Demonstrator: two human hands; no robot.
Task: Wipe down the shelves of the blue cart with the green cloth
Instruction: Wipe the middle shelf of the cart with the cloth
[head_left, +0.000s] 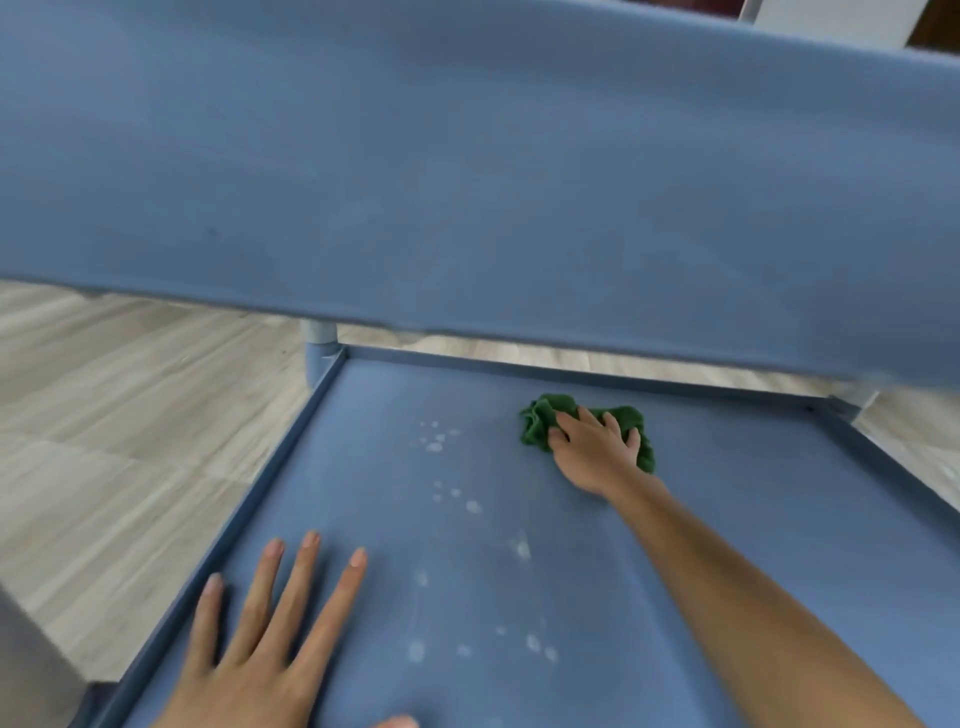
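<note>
I look down at a lower shelf (727, 499) of the blue cart, with an upper shelf (467, 156) spanning the top of the view. A crumpled green cloth (537, 421) lies toward the far side of the lower shelf. My right hand (595, 452) presses down on it, fingers spread over the fabric. My left hand (260, 623) rests flat on the near left part of the same shelf, fingers apart, holding nothing. Pale whitish spots (434, 441) dot the shelf surface between the two hands.
A raised rim (249, 499) runs around the lower shelf, with a corner post (319, 348) at its far left and another post (860, 400) at far right. Light wood floor (104, 441) lies to the left. A grey object (31, 665) sits at the bottom left.
</note>
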